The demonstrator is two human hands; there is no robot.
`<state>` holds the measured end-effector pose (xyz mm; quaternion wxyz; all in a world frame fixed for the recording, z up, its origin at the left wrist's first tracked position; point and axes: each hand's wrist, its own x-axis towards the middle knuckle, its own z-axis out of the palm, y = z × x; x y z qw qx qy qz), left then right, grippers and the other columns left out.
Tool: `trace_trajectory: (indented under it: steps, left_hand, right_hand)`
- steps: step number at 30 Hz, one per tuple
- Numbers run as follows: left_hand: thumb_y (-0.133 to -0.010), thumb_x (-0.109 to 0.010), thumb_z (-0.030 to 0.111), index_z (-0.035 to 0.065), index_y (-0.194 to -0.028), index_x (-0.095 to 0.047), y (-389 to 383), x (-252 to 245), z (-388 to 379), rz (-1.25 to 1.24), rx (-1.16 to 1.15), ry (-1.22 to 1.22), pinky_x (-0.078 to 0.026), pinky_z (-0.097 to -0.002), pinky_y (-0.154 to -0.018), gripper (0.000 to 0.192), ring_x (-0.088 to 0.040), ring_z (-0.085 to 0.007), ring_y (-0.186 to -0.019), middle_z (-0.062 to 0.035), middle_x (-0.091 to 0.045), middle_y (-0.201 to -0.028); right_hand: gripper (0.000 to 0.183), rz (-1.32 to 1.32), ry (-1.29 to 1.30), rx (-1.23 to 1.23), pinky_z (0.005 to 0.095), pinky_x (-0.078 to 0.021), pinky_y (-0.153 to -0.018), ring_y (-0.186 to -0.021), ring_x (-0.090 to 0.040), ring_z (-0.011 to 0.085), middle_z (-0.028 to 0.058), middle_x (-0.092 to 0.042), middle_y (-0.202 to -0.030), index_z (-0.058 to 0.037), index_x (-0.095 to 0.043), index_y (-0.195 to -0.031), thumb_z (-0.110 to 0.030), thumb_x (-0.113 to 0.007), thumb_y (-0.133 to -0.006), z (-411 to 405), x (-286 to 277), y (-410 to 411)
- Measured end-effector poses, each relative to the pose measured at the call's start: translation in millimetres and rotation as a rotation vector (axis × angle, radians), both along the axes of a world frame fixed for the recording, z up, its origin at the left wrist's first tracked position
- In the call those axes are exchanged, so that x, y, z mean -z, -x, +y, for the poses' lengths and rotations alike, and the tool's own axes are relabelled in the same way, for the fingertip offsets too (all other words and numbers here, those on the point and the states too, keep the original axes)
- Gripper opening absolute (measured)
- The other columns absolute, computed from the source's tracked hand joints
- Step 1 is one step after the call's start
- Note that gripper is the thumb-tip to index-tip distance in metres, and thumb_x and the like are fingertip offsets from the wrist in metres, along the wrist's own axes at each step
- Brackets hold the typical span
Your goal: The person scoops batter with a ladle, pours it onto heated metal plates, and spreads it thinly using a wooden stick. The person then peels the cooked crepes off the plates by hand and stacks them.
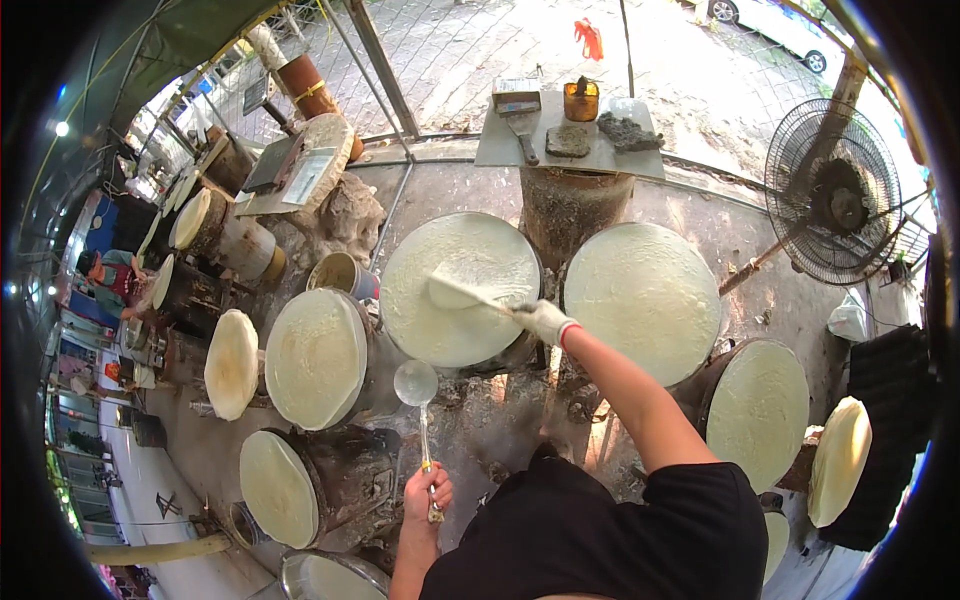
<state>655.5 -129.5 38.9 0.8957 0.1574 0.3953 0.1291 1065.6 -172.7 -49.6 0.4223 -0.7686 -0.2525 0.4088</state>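
My left hand (427,491), bare, grips the handle of a metal ladle (416,382). The ladle's round bowl points away from me, near the front edge of the middle round griddle. A thin layer of pale batter (442,341) covers that griddle. My right hand (545,321), in a white work glove with a red cuff, holds a flat spreader (457,292) by its handle. Its pale blade rests against the batter, left of the hand, and wet ridges show around it. Just right of it, under my forearm, another griddle carries a pale batter sheet (637,292).
Several more batter-covered griddles (316,360) curve around me on both sides. A bucket (337,271) stands behind the left ones. Beyond the middle griddle, a board (495,146) bears a scraper (523,139) and a tin (581,101). A fan (836,191) stands right; another person (120,281) is far left.
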Motion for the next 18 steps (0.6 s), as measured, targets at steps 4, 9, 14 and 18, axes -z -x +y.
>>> trace_trajectory:
  steps: [4, 9, 14, 18]
  left_hand:
    - [-0.094, -0.048, 0.016, 0.008, -0.091, -0.047, -39, -2, 19, 0.118, 0.128, -0.17, -0.028, -0.0222, -0.036, 0.008, -0.034, -0.0078, -0.042, 0.0001, -0.04, -0.062]
    - [-0.091, -0.052, 0.013, 0.0087, -0.088, -0.042, -84, 0, 49, 0.324, 0.216, -0.473, -0.031, -0.0239, -0.034, 0.011, -0.037, -0.0085, -0.041, -0.0002, -0.039, -0.059]
    - [-0.087, -0.052, 0.009, 0.0071, -0.091, -0.041, -139, 43, 36, 0.472, 0.255, -0.654, -0.036, -0.0275, -0.034, 0.012, -0.041, -0.0109, -0.04, -0.0017, -0.041, -0.061]
    - [-0.085, -0.055, 0.01, 0.0037, -0.081, -0.042, -155, 32, 29, 0.367, 0.238, -0.627, -0.036, -0.0275, -0.034, 0.015, -0.043, -0.0114, -0.04, -0.0024, -0.042, -0.058]
  right_hand:
    - [0.04, 0.085, -0.101, 0.185, 0.0307, -0.0456, -0.068, -0.072, -0.057, 0.0167, 0.0086, -0.064, -0.081, -0.0039, -0.065, -0.111, -0.036, -0.057, -0.088, 2, 16, -22]
    - [0.04, 0.292, 0.031, -0.012, 0.0248, -0.0366, -0.046, -0.055, -0.048, 0.0064, -0.0012, -0.056, -0.067, -0.0069, -0.063, -0.118, -0.032, -0.058, -0.087, -61, -15, 38]
    - [0.039, 0.443, -0.025, 0.585, 0.0263, -0.0368, -0.044, -0.051, -0.046, 0.0069, -0.0019, -0.054, -0.066, -0.0129, -0.063, -0.119, -0.036, -0.06, -0.088, -74, 53, 121]
    - [0.036, 0.608, -0.156, 0.379, 0.0219, -0.0341, -0.044, -0.048, -0.041, 0.0059, -0.004, -0.054, -0.069, -0.0145, -0.06, -0.123, -0.028, -0.06, -0.09, -46, 28, 157]
